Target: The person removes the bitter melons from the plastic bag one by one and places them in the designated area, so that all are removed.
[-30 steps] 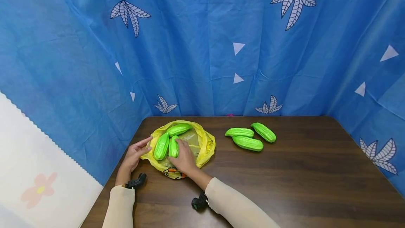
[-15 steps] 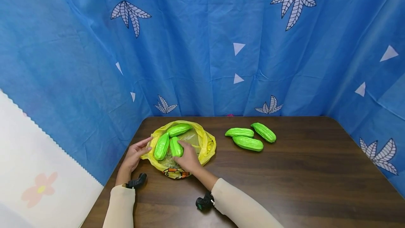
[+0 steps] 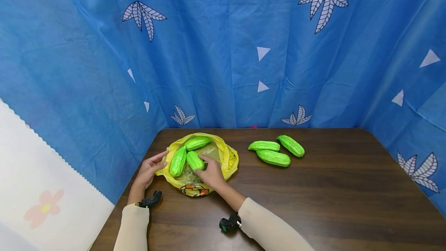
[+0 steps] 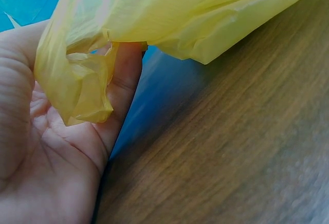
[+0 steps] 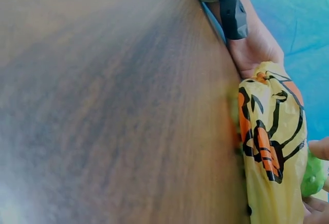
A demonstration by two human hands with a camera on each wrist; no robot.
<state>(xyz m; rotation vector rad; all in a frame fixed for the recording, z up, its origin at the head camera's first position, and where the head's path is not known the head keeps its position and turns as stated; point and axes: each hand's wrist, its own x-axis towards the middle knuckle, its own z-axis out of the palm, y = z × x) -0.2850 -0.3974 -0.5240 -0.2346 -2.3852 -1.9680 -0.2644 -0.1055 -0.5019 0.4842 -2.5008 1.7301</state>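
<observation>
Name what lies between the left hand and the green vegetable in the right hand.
In the head view, the left rim of the yellow bag, then another green vegetable inside it.

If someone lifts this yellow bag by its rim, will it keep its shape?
Probably not: the yellow bag looks thin and floppy, as its film hangs in loose folds at the left hand. It would likely sag to one side, since the three green gourds lie toward its left side.
</observation>
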